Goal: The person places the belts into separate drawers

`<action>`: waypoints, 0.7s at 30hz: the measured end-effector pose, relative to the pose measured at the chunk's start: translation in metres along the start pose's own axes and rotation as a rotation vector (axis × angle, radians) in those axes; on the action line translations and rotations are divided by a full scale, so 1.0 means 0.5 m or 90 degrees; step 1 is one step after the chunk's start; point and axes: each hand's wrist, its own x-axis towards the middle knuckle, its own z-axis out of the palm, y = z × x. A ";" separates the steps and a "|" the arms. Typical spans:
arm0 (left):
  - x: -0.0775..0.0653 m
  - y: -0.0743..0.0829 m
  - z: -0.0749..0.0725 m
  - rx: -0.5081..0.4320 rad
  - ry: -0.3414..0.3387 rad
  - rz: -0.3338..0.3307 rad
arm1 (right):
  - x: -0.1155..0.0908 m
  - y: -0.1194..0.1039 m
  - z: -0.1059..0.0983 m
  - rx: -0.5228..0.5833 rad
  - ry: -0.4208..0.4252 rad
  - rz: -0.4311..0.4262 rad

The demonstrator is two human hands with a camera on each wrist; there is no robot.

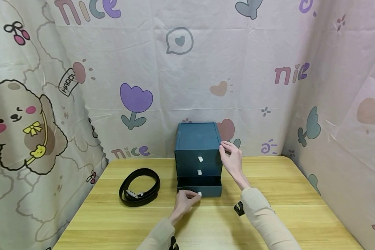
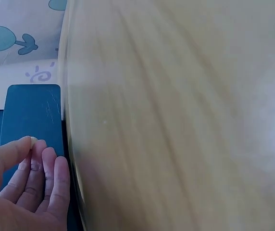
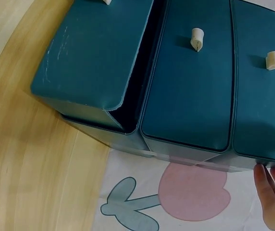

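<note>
A dark teal drawer box [image 1: 197,136] with three stacked drawers stands at the back of the table. Its bottom drawer [image 1: 210,191] is pulled partway out, and the part of its inside that shows looks dark. My left hand [image 1: 185,202] pinches the small white pull tab [image 1: 199,194] of that drawer between thumb and fingers; the left wrist view shows the same pinch. Against the upper right side of the box rests my right hand [image 1: 232,158], its fingertips at the top edge. In the right wrist view, the two upper drawers [image 3: 190,82] sit closed.
A coiled black belt [image 1: 139,187] with a silver buckle lies on the wooden table [image 1: 112,225], left of the box. Printed cloth [image 1: 193,76] hangs behind the table and at both sides.
</note>
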 end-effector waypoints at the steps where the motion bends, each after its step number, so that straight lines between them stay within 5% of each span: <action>1: -0.002 0.000 0.000 0.001 -0.002 -0.002 | 0.001 0.001 0.000 0.001 0.000 -0.001; 21: -0.045 0.006 0.001 0.018 -0.009 -0.016 | 0.003 -0.001 -0.005 -0.010 -0.008 -0.012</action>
